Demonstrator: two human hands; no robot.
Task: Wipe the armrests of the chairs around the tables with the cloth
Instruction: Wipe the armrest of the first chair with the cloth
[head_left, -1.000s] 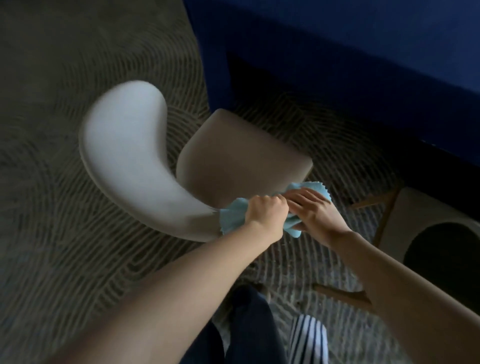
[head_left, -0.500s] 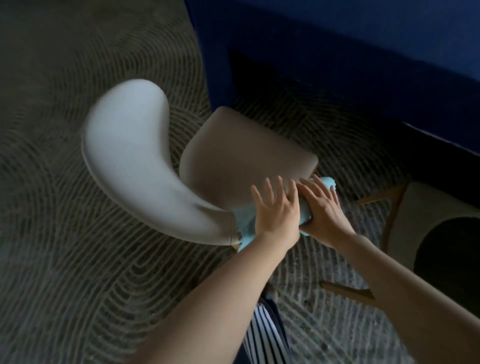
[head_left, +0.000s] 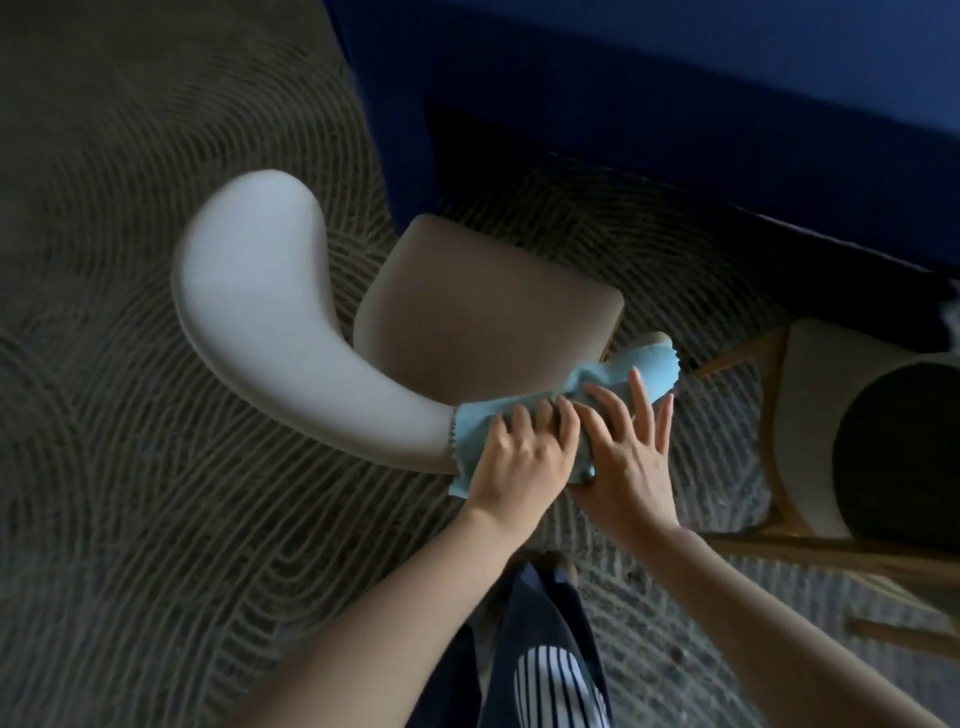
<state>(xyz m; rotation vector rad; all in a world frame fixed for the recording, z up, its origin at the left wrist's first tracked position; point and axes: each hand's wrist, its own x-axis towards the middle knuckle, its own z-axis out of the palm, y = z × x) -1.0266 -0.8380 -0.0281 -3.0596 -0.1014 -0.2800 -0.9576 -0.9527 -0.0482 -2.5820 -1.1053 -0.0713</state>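
Light blue cloth (head_left: 631, 371) draped over one end of the pale curved armrest (head_left: 270, 332), beside the tan seat (head_left: 483, 312); left hand (head_left: 519, 462) gripping the cloth with curled fingers; right hand (head_left: 628, 457) pressing it, fingers straight and spread; patterned carpet (head_left: 130, 467) below

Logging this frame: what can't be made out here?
Head view only.
- End of the armrest: covered by the cloth, left hand and right hand.
- The second chair: cut off by the right edge.
- The table: runs past the top and right edges.
- Dirt on the armrest: too dim to tell.
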